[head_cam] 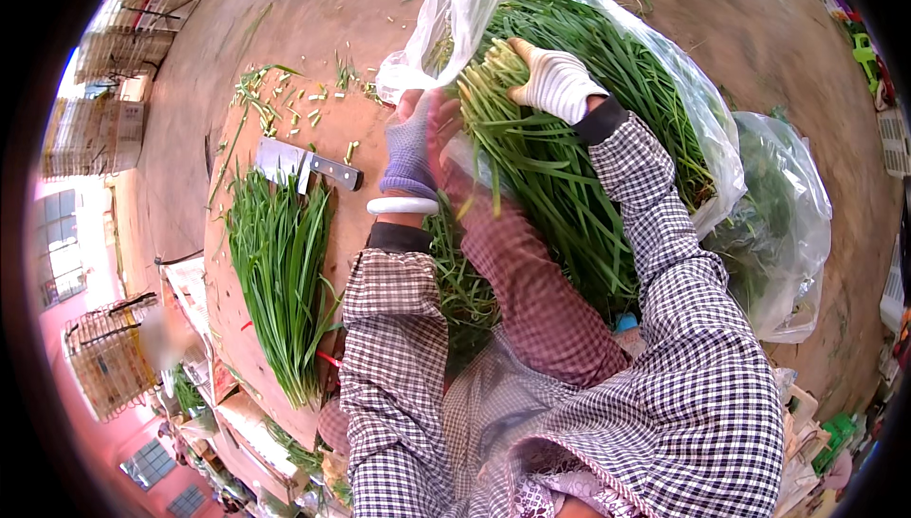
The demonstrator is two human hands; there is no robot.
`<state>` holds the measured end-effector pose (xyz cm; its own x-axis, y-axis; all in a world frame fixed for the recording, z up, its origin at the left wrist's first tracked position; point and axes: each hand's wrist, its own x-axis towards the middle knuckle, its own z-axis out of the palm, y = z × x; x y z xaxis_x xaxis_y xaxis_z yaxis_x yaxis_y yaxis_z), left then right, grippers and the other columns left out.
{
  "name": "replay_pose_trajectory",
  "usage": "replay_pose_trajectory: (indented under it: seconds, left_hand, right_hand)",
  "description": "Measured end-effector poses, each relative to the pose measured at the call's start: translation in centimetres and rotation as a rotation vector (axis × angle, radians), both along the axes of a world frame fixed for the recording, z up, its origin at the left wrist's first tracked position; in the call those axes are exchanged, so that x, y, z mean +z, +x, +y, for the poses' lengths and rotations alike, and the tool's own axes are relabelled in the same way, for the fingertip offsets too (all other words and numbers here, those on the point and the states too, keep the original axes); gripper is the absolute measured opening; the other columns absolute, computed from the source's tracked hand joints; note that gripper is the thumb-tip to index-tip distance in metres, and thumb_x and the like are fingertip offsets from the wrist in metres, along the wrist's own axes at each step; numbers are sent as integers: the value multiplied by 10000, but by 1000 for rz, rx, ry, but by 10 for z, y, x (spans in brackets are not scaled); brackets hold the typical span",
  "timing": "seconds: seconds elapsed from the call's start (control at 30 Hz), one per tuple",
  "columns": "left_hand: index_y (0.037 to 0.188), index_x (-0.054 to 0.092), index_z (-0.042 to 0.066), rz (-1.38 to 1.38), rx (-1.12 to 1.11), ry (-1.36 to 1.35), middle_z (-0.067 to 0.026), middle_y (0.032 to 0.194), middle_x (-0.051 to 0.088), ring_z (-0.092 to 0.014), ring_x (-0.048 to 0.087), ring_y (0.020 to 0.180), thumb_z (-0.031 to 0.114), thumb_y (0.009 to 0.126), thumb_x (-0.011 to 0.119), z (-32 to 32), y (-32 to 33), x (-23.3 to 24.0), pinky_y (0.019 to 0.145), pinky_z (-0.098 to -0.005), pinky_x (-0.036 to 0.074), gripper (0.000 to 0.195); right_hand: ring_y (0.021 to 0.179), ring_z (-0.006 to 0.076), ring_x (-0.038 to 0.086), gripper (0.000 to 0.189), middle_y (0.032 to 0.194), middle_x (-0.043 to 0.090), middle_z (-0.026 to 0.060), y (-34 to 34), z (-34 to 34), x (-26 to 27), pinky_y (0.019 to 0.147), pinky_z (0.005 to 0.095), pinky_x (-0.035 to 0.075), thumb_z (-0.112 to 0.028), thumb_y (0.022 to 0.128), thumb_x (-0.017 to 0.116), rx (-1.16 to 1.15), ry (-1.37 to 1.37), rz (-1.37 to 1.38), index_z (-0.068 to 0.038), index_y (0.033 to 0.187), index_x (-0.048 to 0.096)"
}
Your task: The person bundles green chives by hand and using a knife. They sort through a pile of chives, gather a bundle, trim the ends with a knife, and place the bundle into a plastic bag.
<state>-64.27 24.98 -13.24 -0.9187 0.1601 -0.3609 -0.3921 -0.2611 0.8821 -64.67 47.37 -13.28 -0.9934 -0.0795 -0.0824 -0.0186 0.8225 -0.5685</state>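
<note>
My right hand (559, 84), in a white knit glove, grips the pale stem ends of a bunch of garlic chives (502, 84). Its green leaves hang towards me, beside an open clear plastic bag (676, 55). Inside the bag lie more long green chives (605, 41). My left hand (411, 141), in a purple-grey glove with bare fingertips, is at the bag's gathered white edge. Motion blurs its fingers, so whether they pinch the plastic is unclear. Left of it, a cleaver (306, 166) with a black handle lies on a board (285, 127), touching another chive bunch (285, 276).
Cut stem pieces (313, 102) litter the board's far end. A second plastic bag (776, 233) with greens stands at the right. Loose greens (462, 276) lie between my left arm and my leg. Stacked woven baskets (121, 41) stand at far left on the brown floor (320, 13).
</note>
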Motion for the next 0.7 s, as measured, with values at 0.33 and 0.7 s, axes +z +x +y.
replay_pose_trajectory:
  seconds: [0.33, 0.7]
  left_hand:
    - [1159, 559, -25, 357, -238, -350, -187, 1067, 610, -313, 568, 1063, 434, 640, 767, 45, 36, 13, 907, -391, 462, 723]
    - [1035, 637, -12, 209, -227, -201, -79, 848, 681, -116, 614, 713, 159, 668, 752, 47, 52, 3, 652, -261, 503, 421]
  right_hand:
    - [803, 108, 609, 471, 949, 693, 64, 68, 26, 26, 763, 280, 491, -169, 735, 668, 13, -587, 58, -30, 1182, 616]
    - [851, 205, 643, 512, 967, 682, 119, 77, -2, 61, 811, 321, 497, -131, 649, 789, 270, -77, 133, 0, 1109, 609]
